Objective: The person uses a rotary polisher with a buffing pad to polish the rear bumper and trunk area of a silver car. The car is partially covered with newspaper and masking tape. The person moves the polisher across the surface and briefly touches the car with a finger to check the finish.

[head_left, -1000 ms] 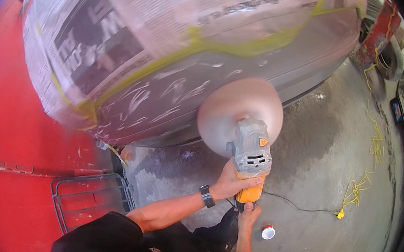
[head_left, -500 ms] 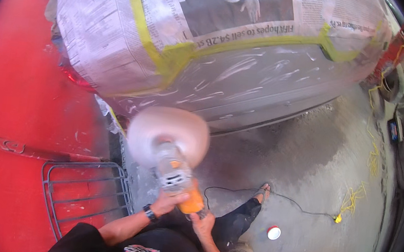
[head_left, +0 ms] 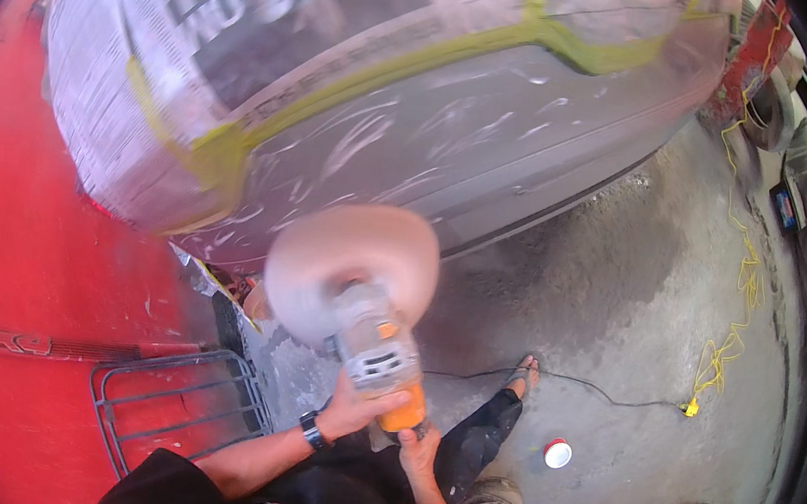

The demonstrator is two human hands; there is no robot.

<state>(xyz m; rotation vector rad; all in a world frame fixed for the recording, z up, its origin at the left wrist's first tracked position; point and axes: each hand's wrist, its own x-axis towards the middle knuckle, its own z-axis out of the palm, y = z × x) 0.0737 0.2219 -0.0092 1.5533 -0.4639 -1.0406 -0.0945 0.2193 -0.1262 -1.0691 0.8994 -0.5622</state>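
My left hand (head_left: 356, 411) wraps the polisher's orange body (head_left: 404, 411) below frame centre; my right hand (head_left: 418, 452) closes round its rear end — probably for steadiness. The blurred pad (head_left: 352, 261) hides part of the grey panel (head_left: 424, 164) — and my right fingertips are hard to make out.

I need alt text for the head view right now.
The left hand and right hand grip an orange-grey polisher, its round pad blurred in front of a white-streaked grey panel below yellow tape and newspaper. Red bodywork at left; yellow cord on the floor at right.
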